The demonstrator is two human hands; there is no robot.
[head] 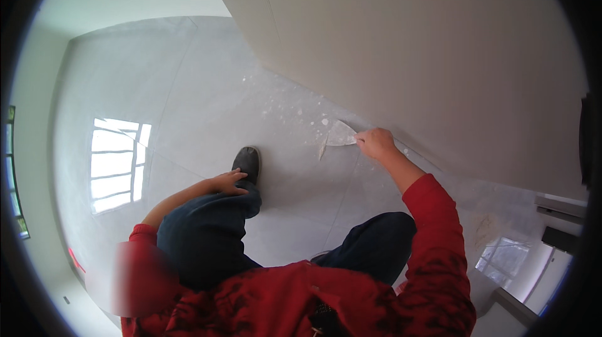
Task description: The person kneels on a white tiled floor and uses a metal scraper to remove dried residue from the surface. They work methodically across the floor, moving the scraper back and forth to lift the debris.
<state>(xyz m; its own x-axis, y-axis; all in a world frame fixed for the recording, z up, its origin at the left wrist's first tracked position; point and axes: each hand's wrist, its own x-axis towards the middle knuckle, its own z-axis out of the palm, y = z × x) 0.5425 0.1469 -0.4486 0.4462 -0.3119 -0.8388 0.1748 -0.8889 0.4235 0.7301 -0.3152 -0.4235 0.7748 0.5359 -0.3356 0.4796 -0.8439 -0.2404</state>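
Observation:
My right hand [377, 143] grips a putty knife [340, 134] close to the foot of a large smooth panel or wall. Its wide, whitish-smeared blade is low over the grey tiled floor [291, 196]; whether it presses on the tile I cannot tell. A strip of pale debris [322, 150] is at the blade's edge. White flakes and specks [300, 112] are scattered along the base. My left hand [229, 182] rests on my lower trouser leg [202, 238], just behind my dark shoe [247, 163], fingers apart and holding nothing.
The upright panel [423, 64] bounds the floor on the right. A white wall [37, 88] runs along the left. Window light reflects in the glossy tile. A yellowish smudge [484, 226] marks the floor at right, near a doorway-like opening [541, 273].

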